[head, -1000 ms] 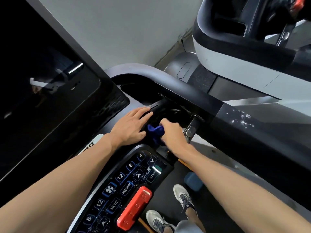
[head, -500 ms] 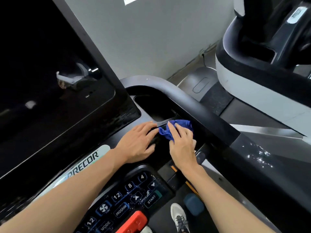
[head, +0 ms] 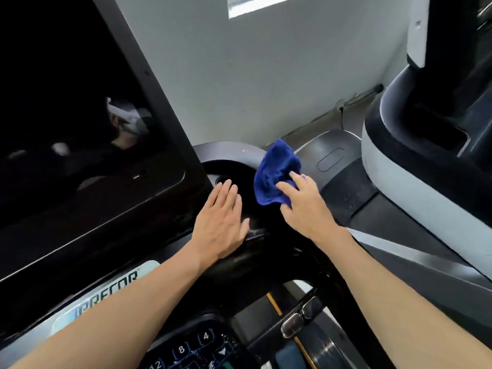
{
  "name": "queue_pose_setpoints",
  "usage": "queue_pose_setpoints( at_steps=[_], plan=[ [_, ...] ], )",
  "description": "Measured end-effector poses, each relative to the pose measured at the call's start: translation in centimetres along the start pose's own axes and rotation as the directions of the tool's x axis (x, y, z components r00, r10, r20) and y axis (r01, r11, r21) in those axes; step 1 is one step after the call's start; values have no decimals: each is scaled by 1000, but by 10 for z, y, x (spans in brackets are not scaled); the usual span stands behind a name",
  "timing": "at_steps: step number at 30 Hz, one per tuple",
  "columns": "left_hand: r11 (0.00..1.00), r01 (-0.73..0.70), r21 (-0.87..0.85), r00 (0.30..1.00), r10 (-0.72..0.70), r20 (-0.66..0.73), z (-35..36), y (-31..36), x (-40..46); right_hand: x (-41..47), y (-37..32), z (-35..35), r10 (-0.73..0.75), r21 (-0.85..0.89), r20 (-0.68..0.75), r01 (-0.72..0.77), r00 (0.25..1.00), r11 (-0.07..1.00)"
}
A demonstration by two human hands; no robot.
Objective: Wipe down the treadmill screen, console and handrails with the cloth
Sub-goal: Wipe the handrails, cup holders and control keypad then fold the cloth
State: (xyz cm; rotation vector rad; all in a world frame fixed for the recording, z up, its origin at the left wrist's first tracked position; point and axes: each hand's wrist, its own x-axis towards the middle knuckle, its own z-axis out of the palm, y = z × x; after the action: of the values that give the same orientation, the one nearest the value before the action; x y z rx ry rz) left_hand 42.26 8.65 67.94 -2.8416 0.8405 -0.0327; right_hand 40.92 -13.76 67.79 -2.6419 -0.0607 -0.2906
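The treadmill's big dark screen (head: 80, 129) fills the left of the head view. Below it runs the black console (head: 239, 267) with a numbered keypad (head: 191, 347) at the bottom. A grey curved handrail (head: 226, 151) wraps the console's far right corner. My right hand (head: 303, 206) holds a blue cloth (head: 274, 174) against that rail's bend, fingers pressed into the fabric. My left hand (head: 221, 222) rests flat with straight fingers on the console's recessed tray, just left of the cloth.
A neighbouring machine (head: 426, 161) with a white and black shell stands close on the right. A pale wall (head: 266, 75) rises behind the console. A metal grip sensor (head: 300, 318) sits low on the inner handle.
My right hand has carried the cloth up and away from the console tray onto the handrail's bend. My left hand slid forward and flattened. The view has tilted upward.
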Motion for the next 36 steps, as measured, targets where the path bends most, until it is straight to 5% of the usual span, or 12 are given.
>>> queue_pose_setpoints(
  at_steps=[3, 8, 14, 22, 26, 32, 36],
  plan=[
    [995, 63, -83, 998, -65, -23, 8, 2, 4, -1, 2, 4, 32, -69, 147, -22, 989, 997],
    [979, 102, -175, 994, -107, -17, 7, 3, 4, 40, -8, 16, -84, -205, 61, 95, 995, 974],
    [969, 123, -212, 991, -130, -18, 9, 1, 6, 110, -32, 59, -103, -230, 149, 136, 983, 964],
    [964, 127, -235, 990, -139, -32, 9, 2, 4, 51, 20, 33, -9, -528, 122, 73, 992, 846],
    [966, 136, -219, 989, -143, -20, 6, 2, 4, 100, 2, 51, -48, -477, 174, 127, 984, 870],
    [968, 149, -199, 989, -151, 7, 4, 2, 6, 171, -66, 79, -277, -300, 386, 403, 880, 864],
    [971, 149, -187, 988, -151, 2, 3, 2, 4, 156, -42, 75, -270, -350, 326, 381, 906, 856]
  ],
)
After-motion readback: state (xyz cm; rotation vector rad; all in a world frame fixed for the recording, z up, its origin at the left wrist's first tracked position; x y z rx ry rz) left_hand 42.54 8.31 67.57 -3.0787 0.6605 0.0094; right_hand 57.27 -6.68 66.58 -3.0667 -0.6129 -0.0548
